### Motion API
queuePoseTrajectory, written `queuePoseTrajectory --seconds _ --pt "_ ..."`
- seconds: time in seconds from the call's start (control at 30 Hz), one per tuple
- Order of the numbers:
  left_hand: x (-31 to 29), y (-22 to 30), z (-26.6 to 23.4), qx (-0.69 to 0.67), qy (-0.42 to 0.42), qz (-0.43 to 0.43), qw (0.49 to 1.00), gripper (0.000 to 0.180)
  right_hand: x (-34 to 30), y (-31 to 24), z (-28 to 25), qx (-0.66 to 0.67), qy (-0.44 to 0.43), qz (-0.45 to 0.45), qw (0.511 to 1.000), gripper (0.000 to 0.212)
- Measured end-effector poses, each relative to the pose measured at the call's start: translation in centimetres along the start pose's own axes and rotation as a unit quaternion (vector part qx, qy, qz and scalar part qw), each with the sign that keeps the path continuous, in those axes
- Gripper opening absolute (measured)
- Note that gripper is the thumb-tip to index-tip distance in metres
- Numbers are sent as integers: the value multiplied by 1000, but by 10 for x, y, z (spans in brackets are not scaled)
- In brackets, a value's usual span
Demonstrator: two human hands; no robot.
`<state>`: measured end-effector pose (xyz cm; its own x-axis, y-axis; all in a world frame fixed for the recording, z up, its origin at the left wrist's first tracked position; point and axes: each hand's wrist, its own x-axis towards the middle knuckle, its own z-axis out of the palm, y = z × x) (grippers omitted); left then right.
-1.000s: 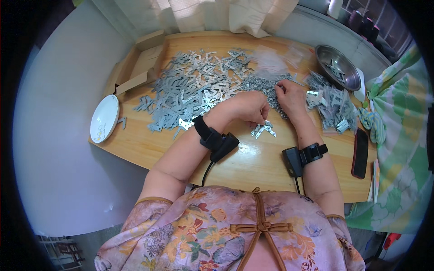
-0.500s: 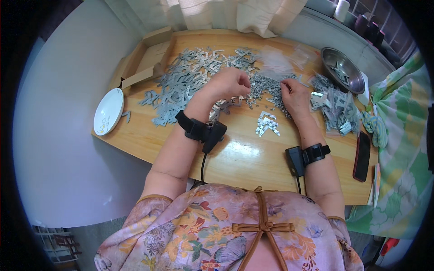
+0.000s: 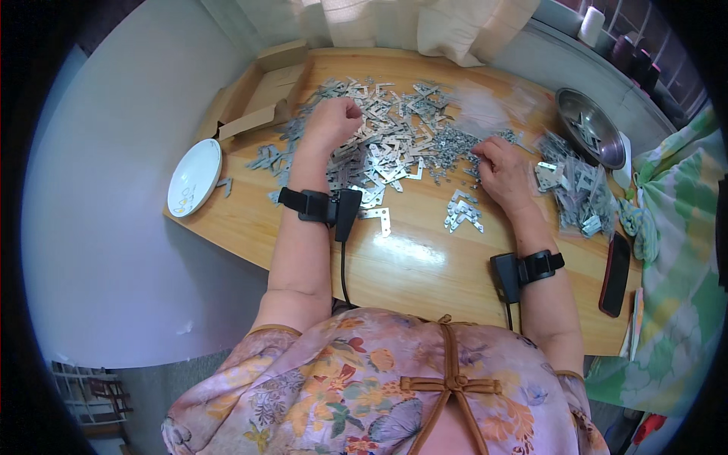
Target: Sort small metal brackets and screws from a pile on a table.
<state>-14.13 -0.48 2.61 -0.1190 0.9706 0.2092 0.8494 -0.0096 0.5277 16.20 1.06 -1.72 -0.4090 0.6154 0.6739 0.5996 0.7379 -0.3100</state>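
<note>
Left hand (image 3: 331,127) at 11 o'clock, over brackets (image 3: 390,152); right hand (image 3: 502,173) at 1, beside small parts (image 3: 453,142). Fingers curled, grasp can't be told. Picking seems underway; next move calls for fine pinch.

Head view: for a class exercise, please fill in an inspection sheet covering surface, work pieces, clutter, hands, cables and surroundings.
Surface: wooden table, with a bright reflection in front of the heaps.
Work pieces: bracket heap, flat metal; small-parts heap to its right; a small bracket group nearer the person.
Clutter: open carton, white plate, metal bowl holding brackets, bagged metal pieces, phone.
Hands: left hand over the bracket heap, fingers curled; right hand at the small-parts heap. Whether either holds anything is unclear.
Cables: left cable and right cable, both black, one from each wrist device.
Surroundings: pale curtain behind; spools at upper right; green-and-white cloth at right.
</note>
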Motion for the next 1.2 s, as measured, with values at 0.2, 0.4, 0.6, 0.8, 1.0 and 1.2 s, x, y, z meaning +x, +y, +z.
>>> queuePoseTrajectory --seconds 0.2,0.4,0.6,0.8,1.0,1.2 --pt "2 -20 -12 12 1 -41 999 22 2 -10 -1 25 -12 -22 999 11" --pt "11 -15 2 2 -26 -6 1000 24 0 -9 1 46 -4 -12 999 12" --pt "25 -16 13 25 -14 9 1000 34 1 -9 2 56 -6 -16 998 12" --pt "38 -42 -2 24 6 -19 1000 38 2 -10 0 58 -25 -18 998 13" --pt "35 -55 -12 8 8 -61 998 34 2 -7 2 69 -41 -1 997 12" --pt "30 -63 -15 22 -2 -68 997 35 0 -7 4 60 -48 1 997 11"
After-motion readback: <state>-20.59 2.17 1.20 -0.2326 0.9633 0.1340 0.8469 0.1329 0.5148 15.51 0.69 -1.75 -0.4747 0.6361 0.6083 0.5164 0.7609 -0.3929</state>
